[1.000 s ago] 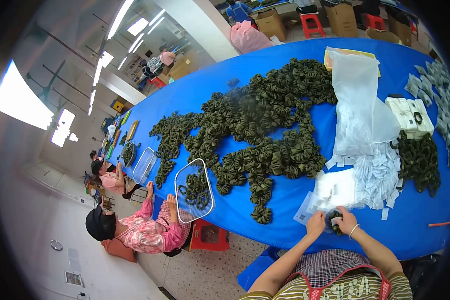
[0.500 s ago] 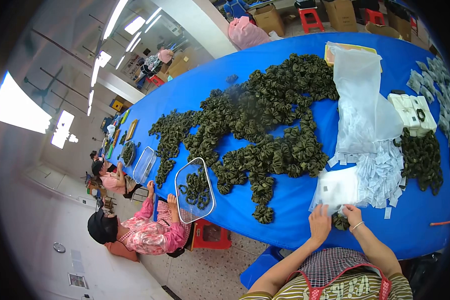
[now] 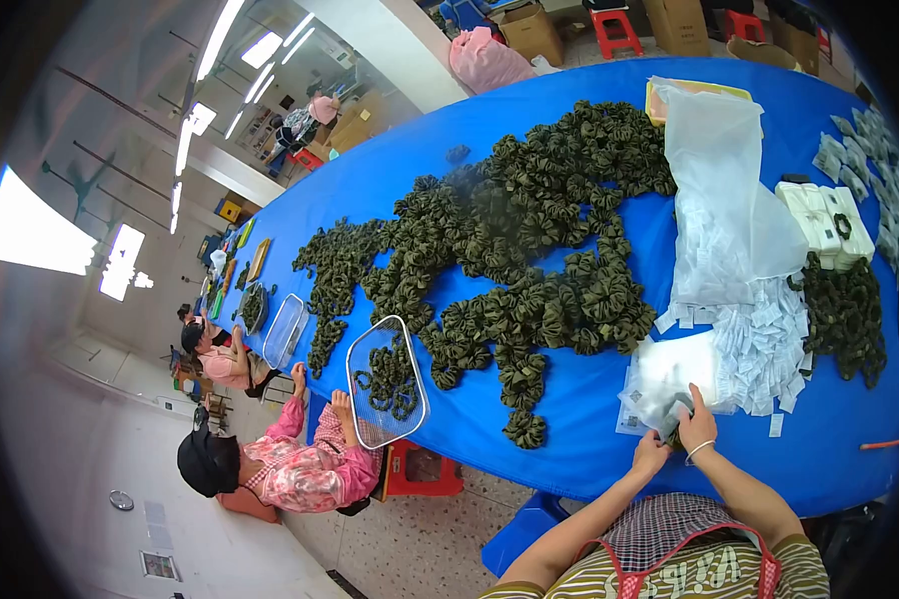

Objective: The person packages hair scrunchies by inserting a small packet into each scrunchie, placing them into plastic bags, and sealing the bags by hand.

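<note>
Green scrunchie (image 3: 674, 439) — between left hand (image 3: 651, 454) and right hand (image 3: 699, 427), partly hidden.

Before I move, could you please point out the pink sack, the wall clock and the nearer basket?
Pink sack (image 3: 486, 62): head view, its middle.
Wall clock (image 3: 121, 500): head view, its face.
Nearer basket (image 3: 378, 429): head view, bare mesh, lower part.

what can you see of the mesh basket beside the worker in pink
The basket is a rounded rectangle with a pale, metallic-looking rim and see-through mesh that lets the blue table show. It sits near the table's edge, open at the top. Dark green fabric rings lie loosely inside, with bare mesh around them. The worker's hand is at its left side, seemingly touching the rim.
</note>
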The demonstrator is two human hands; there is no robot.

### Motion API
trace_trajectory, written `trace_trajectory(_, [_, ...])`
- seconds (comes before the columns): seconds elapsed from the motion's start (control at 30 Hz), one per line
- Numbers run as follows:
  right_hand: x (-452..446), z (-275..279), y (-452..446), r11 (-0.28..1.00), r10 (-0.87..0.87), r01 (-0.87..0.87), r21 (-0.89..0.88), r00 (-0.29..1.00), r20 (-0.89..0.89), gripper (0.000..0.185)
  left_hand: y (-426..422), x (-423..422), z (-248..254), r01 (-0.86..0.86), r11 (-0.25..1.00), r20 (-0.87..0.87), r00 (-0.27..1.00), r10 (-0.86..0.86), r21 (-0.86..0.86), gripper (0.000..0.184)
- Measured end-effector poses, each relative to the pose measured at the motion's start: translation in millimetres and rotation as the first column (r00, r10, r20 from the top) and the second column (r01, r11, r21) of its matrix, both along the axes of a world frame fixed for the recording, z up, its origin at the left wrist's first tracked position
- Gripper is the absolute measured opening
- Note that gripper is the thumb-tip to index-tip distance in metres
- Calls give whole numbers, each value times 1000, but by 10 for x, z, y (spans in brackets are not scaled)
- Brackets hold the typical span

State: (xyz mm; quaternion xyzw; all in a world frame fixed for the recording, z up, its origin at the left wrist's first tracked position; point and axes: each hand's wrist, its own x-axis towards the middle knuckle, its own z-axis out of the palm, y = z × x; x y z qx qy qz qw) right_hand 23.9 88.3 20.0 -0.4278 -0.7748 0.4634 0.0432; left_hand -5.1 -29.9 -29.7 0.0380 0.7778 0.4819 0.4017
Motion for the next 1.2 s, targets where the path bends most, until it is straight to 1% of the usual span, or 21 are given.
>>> trace_trajectory(0.03, [12, -193, 13, 993, -66, 60, -100, 996, -57, 48, -17, -1, 106, 20, 997, 25, 999, -22, 74, 39])
trace_trajectory(0.07, [-36, -443, 25, 852, -314, 229, -472, 943, -110, 51, -9, 9, 184, 37, 988, 49, 998, -45, 149, 41])
trace_trajectory(0.17, [-154, -86, -98, 854, -379, 230, -468, 890, -254, 56, 92, -11, 300, 98, 990, 223, 967, -119, 104, 52])
trace_trajectory(0.2, [-120, -54, -103, 845, -352, 180, -503, 895, -272, 58, 103, -39, 392, 69, 971, 237, 963, -124, 227, 56])
trace_trajectory(0.3, [-29, 19, -104, 808, -273, 23, -589, 900, -339, 67, 63, -132, 642, -15, 974, 240, 970, -40, 224, 49])
trace_trajectory(0.4, [132, 51, -80, 970, 90, -154, -189, 947, -308, 72, -10, -186, 387, 73, 955, 264, 952, -152, 288, 42])
trace_trajectory(0.5, [56, -205, -82, 994, 88, -81, 67, 992, -95, 72, 31, -119, 235, 215, 838, 279, 877, -392, 502, 58])
trace_trajectory(0.53, [28, -243, -108, 994, 78, -68, 83, 990, -117, 69, 38, -98, 238, 213, 880, 299, 884, -359, 424, 60])
trace_trajectory(0.6, [-37, -251, -133, 992, 53, -34, 121, 986, -160, 64, -22, -129, 246, 222, 872, 243, 904, -352, 437, 49])
trace_trajectory(0.63, [-57, -83, -146, 991, 101, -85, 108, 983, -152, 64, -29, -144, 254, 230, 861, 216, 909, -357, 453, 44])
trace_trajectory(0.7, [83, 322, -178, 983, 168, -160, 91, 981, -92, 62, -76, -190, 66, 215, 783, 101, 938, -332, 584, 56])
trace_trajectory(0.73, [150, 509, -197, 887, 271, -216, 408, 959, -80, 61, -139, -252, 11, 167, 833, 257, 903, -344, 528, 49])
trace_trajectory(0.77, [140, 662, -185, 687, 378, -261, 678, 925, -27, 60, -174, -290, -2, 178, 839, 289, 885, -364, 514, 43])
trace_trajectory(0.8, [59, 765, -126, 559, 402, -251, 791, 915, 6, 56, -175, -349, 267, 231, 860, 304, 867, -394, 456, 41])
trace_trajectory(0.83, [38, 787, -66, 417, 427, -238, 877, 903, 42, 53, -159, -342, 255, 278, 850, 306, 846, -437, 447, 40])
trace_trajectory(0.9, [48, 283, 45, 505, 483, -383, 773, 868, 114, 46, -126, -312, 403, 294, 845, 345, 815, -466, 447, 35])
trace_trajectory(0.93, [53, 92, 75, 544, 516, -445, 711, 846, 134, 42, -136, -297, 360, 355, 841, 335, 799, -499, 408, 30])
trace_trajectory(1.0, [80, 62, 73, 540, 497, -450, 711, 852, 161, 36, -128, -347, 271, 466, 824, 301, 774, -557, 323, 21])
trace_trajectory(1.03, [89, 78, 64, 538, 493, -456, 709, 853, 175, 34, -127, -357, 260, 452, 828, 299, 782, -547, 333, 17])
trace_trajectory(1.13, [67, 368, -23, 485, 578, -323, 813, 816, -20, 29, -167, -393, 327, 377, 866, 291, 832, -473, 329, 9])
trace_trajectory(1.2, [81, 188, -36, 465, 617, -378, 800, 787, 14, 31, -176, -421, 424, 299, 908, 262, 888, -377, 294, 9])
